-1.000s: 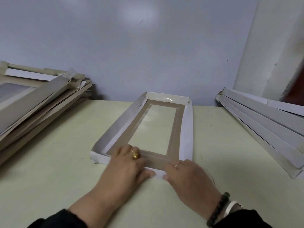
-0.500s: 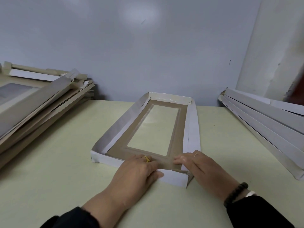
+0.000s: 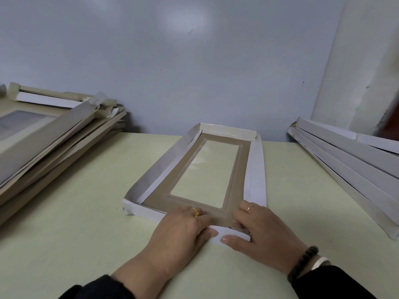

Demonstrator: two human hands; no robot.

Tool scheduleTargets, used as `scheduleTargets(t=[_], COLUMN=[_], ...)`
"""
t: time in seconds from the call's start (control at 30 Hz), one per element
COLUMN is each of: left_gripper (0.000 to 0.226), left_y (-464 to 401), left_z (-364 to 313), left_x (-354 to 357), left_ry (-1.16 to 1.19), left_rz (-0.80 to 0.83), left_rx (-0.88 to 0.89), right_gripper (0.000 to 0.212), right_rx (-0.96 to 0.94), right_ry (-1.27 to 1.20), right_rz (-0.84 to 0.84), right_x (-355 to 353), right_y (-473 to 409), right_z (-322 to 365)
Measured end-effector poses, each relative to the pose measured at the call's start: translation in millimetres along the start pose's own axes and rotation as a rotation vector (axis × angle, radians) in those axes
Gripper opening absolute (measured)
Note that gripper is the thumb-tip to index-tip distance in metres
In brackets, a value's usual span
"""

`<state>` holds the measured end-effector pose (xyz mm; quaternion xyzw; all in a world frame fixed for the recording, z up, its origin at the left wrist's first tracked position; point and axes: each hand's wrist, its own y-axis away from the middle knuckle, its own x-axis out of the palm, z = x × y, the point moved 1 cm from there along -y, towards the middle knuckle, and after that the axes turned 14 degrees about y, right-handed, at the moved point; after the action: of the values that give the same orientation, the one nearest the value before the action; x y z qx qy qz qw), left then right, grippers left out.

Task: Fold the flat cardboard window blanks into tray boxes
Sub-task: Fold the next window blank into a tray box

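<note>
Pressing down on the near end of the brown-and-white cardboard window blank (image 3: 207,175), both hands now work the lower middle of the head view. The blank lies lengthwise on the pale green table (image 3: 86,212), its long white side walls and far end wall raised, the clear window showing the table through it. The left hand (image 3: 183,229) rests flat on the brown near border, fingers straight and together, thumb against the white near flap (image 3: 216,235). The right hand (image 3: 257,231) has its fingers curled over the near right corner while the thumb lies along the flap's outer face, so it seems to pinch that corner.

Half a second ago the near right corner flap stood out loose and pointed; now it is tucked under the right hand, and the right hand has shifted inward onto it. A second ago both hands sat closer together. By my judgement, the last end wall is being closed.

A stack of tan cardboard blanks (image 3: 54,143) sits at the left, white folded trays (image 3: 349,160) at the right.
</note>
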<state>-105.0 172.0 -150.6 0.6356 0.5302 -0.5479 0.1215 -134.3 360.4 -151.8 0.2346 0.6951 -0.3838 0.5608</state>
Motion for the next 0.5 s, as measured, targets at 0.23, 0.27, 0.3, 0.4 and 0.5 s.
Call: scheduleTargets(t=[0.23,0.27,0.3,0.4,0.5], left_gripper=[0.037,0.043,0.046,0.037,0.033], left_y=[1,1,-1,-3,-2], left_z=[2,2,1,-3,-4], left_x=[4,3,2,-2,-3], left_ry=[0.000,-0.005,-0.025,-0.061,-0.153], left_rz=[0.028,0.009,0.001,0.037,0.044], left_rx=[-0.018,-0.003,0.015,-0.002,-0.012], right_gripper=[0.042,0.038,0.034,0.025,0.019], right_rx=[0.034,0.034,0.025,-0.013,-0.025], right_ry=[-0.113,-0.104,-0.095,-0.024,0.049], right_rz=[0.011,0.013,0.011,0.001,-0.112], right_x=[-1,-2,-3,-6,-10], right_y=[1,1,1,0,2], right_z=[4,5,5,11,18])
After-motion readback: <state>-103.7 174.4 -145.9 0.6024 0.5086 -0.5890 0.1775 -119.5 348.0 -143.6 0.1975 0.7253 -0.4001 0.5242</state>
